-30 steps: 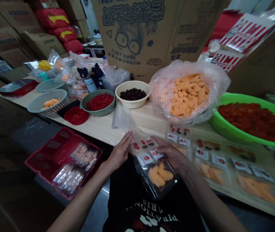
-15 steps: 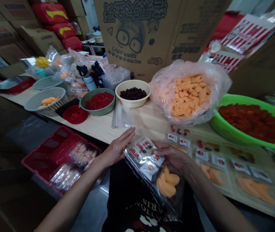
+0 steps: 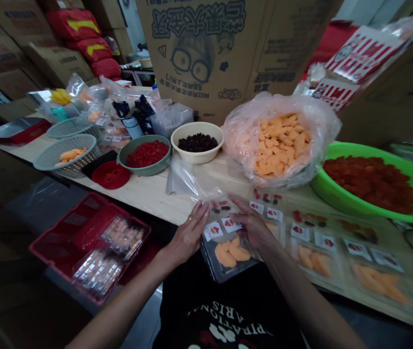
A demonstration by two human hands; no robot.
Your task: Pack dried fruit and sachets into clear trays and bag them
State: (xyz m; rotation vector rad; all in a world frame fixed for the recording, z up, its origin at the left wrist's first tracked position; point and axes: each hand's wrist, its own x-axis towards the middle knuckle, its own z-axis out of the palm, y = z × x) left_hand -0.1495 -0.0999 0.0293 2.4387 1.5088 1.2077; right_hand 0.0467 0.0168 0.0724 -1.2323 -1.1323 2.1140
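Observation:
Between both hands is a clear plastic tray (image 3: 231, 275) with a clear bag around it, tilted at the table's near edge. Orange candy-like pieces (image 3: 232, 253), two small printed packets and a few red and dark bits show through it. My left hand (image 3: 188, 232) grips its left side, fingers together near the upper corner. On the other side, my right hand (image 3: 253, 224) holds the right edge, thumb and fingers around it. Just beyond my left fingers, loose clear bags (image 3: 181, 177) lie on the table. Similar filled trays (image 3: 311, 259) lie to the right.
Behind stand a green bowl of red pieces (image 3: 122, 157), a cream bowl of dark pieces (image 3: 177, 148), a bag of orange pieces (image 3: 235, 128) and a lime-green basin (image 3: 332, 194). A red crate (image 3: 54, 247) with packed trays sits below left. A large carton (image 3: 235, 53) rises behind.
The tray has turned more upright and its near end has swung left, away from my lap. My right hand has moved to its right edge; my left hand still holds the left side.

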